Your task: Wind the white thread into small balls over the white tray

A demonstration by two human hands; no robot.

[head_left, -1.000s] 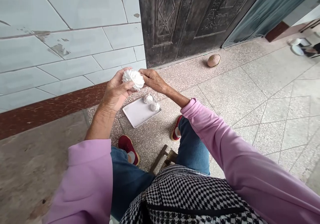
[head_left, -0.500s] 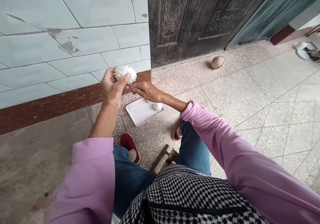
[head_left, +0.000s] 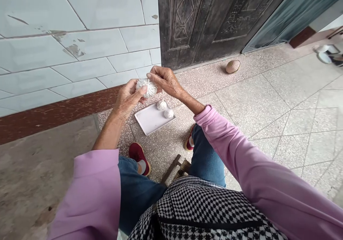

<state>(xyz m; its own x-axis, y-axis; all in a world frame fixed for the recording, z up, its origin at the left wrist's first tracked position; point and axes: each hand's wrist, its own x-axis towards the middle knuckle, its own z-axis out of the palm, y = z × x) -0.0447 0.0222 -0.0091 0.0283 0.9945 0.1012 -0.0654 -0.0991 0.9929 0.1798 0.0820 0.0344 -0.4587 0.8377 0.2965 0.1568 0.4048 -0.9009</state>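
A fluffy white pom-pom (head_left: 150,89) is held up in front of the tiled wall by my left hand (head_left: 128,97), its thumb pressed across the near side. My right hand (head_left: 166,82) is closed in a pinch at the pom-pom's upper edge, where a thin white strand (head_left: 148,79) shows at the fingertips. Below both hands, a white rectangular tray (head_left: 150,122) lies on the floor. On its right part sit two white balls, one (head_left: 161,105) behind the other (head_left: 168,113).
A dark carved door (head_left: 198,25) stands ahead, right of the tiled wall (head_left: 80,47). Near its foot lies a pinkish ball (head_left: 233,66). Part of a wooden stool (head_left: 171,170) shows between my legs, with a red shoe (head_left: 139,157) to its left. Dishes (head_left: 324,57) are at far right.
My right hand has risen from below the pom-pom to its upper edge. The pom-pom has shifted right and turned in my left hand. Both balls on the tray now show.
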